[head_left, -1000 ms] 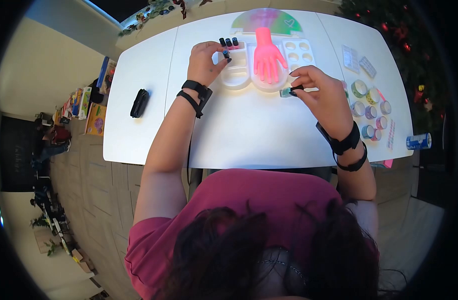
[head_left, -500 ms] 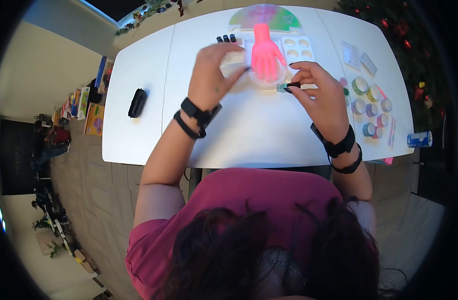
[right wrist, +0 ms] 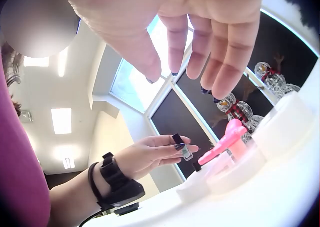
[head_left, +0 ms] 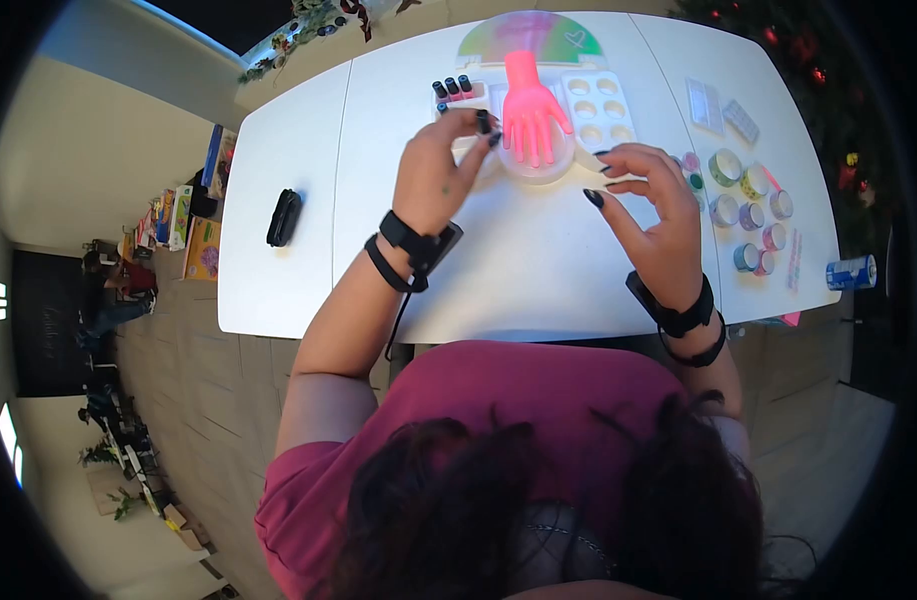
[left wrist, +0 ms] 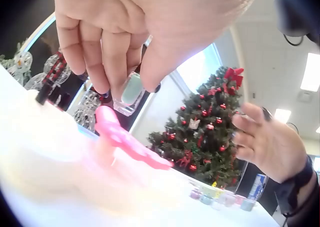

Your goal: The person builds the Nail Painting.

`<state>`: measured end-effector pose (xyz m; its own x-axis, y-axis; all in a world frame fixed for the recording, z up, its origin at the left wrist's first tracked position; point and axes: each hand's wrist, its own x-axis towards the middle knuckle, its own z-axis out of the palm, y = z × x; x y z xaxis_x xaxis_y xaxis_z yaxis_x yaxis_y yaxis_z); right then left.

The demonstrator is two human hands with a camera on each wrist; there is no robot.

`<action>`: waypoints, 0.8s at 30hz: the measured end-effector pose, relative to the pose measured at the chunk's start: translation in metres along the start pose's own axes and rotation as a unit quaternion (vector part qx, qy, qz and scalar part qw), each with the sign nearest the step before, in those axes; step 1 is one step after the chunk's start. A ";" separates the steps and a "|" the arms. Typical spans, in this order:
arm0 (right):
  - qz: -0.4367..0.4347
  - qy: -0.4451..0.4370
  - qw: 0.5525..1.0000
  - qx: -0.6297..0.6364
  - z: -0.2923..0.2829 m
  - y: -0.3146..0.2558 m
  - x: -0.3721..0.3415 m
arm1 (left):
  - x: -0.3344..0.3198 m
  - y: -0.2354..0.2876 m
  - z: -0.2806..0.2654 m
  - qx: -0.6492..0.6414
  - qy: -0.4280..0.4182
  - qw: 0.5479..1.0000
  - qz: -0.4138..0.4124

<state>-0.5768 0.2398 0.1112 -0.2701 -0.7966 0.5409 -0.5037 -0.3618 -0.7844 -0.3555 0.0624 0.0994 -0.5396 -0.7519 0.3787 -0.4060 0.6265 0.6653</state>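
Left hand [head_left: 434,178] pinches one green bottle [left wrist: 132,90]! Right hand [head_left: 660,218] hovers, fingers loosely apart; four capped bottles [head_left: 452,87] stand nearby.

The small, pale-green rectangular bottle [left wrist: 132,93] looks transparent and glossy, the pink hand-shaped model [head_left: 531,105] smooth plastic, the white counter [head_left: 538,265] smooth.

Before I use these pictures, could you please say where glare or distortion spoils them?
Head view: lens distortion bows the table, corners black; left wrist: glare washes out the table and part of the pink model hand, though the bottle is distinct; right wrist: the window is blown out.
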 end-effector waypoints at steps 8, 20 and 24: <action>0.105 0.011 0.994 0.012 -0.030 0.025 -0.051 | 0.045 -0.053 -0.007 0.176 0.025 0.974 0.137; 0.163 0.059 0.985 0.014 -0.072 0.027 -0.088 | 0.046 -0.080 -0.003 0.253 0.052 0.961 0.099; 0.139 0.062 0.988 0.002 -0.071 0.026 -0.085 | 0.045 -0.077 -0.006 0.271 0.062 0.950 0.142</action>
<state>-0.6258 0.3325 0.0662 -0.4971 -0.7998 0.3366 -0.3920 -0.1391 -0.9094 -0.3442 -0.0208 0.0694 -0.6068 -0.5344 0.5884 -0.5958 0.7958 0.1083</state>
